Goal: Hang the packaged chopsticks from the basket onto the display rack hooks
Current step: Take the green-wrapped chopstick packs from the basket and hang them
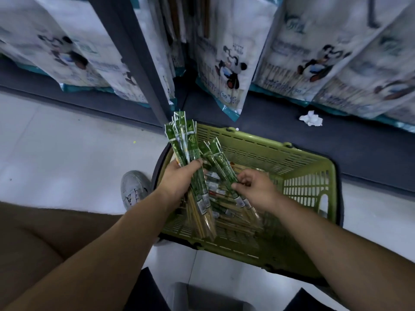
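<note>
Left grip (179,176) clutches chopstick packs (184,142) | right grip (257,187) pinches more packs (219,163) | over basket (292,153)

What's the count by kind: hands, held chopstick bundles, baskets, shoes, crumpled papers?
Hands: 2 (left hand, right hand)
Held chopstick bundles: 2 (left bundle, right bundle)
Green basket: 1
Shoe: 1
Crumpled paper: 1
Total: 7
The loose packs in the basket are too tangled to count.

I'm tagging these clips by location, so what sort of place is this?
Most likely a shop aisle. Rows of identical printed packs hang from a display rack, and a green shopping basket sits on the floor, holding packaged chopsticks; the left hand holds a bunch of them.
</note>
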Tool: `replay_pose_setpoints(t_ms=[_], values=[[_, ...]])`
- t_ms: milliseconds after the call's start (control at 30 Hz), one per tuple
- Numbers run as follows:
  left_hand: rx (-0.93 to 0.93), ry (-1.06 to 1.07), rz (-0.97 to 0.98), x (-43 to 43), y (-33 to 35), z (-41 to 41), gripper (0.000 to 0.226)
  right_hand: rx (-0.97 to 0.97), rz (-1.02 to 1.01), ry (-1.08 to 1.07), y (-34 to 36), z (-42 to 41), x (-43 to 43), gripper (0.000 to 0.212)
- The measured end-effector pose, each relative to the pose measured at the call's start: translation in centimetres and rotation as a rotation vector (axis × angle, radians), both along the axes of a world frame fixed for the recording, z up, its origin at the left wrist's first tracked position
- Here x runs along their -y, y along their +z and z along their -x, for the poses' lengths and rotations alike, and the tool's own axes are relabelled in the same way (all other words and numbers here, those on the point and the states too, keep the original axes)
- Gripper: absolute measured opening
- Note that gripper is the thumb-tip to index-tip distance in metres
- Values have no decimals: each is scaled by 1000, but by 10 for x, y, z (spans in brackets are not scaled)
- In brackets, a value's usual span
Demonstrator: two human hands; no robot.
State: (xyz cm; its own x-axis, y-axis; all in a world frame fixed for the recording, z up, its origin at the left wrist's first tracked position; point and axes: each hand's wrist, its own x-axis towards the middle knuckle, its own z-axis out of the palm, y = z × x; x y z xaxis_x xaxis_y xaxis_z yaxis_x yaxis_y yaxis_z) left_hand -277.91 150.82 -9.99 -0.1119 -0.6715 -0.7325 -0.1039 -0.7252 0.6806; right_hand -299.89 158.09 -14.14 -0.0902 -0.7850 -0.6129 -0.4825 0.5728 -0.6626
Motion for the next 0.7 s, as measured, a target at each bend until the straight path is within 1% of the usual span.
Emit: replay_pose_setpoints(t_ms=[33,67,133,167,233,333,367,400,467,500,533,600,667,700], values=[[-11,-7,0,-3,6,4,49,16,13,-26,14,1,0,12],[-17,-15,-2,-5,13,8,61,29,30,-51,29,1,1,13],[-36,-46,0,-10,30,18,97,65,90,-98,59,2,3,14],[-50,-62,12,-11,38,24,110,79,125,-119,74,1,4,14],[-96,-78,52,-13,59,34,123,88,191,-166,105,-1,3,15],[-191,-41,112,-14,96,49,131,83,306,-206,148,-4,-2,22],[-215,-54,144,-15,108,54,131,73,342,-214,162,-4,-3,22],[-227,-77,190,-16,121,58,125,49,375,-215,176,-5,-4,21],[-230,-103,295,-18,145,65,94,-39,459,-175,202,-7,-8,18],[-238,-100,331,-18,156,68,83,-87,508,-146,213,-8,-10,17],[-249,-83,354,-18,164,70,79,-125,553,-116,224,-10,-12,18],[-260,-63,390,-14,181,72,76,-202,608,-57,245,-10,-17,24],[-259,-107,449,-9,198,73,67,-269,644,-29,266,-6,-18,29],[-258,-126,475,-9,207,75,68,-281,659,-31,276,-3,-17,27]])
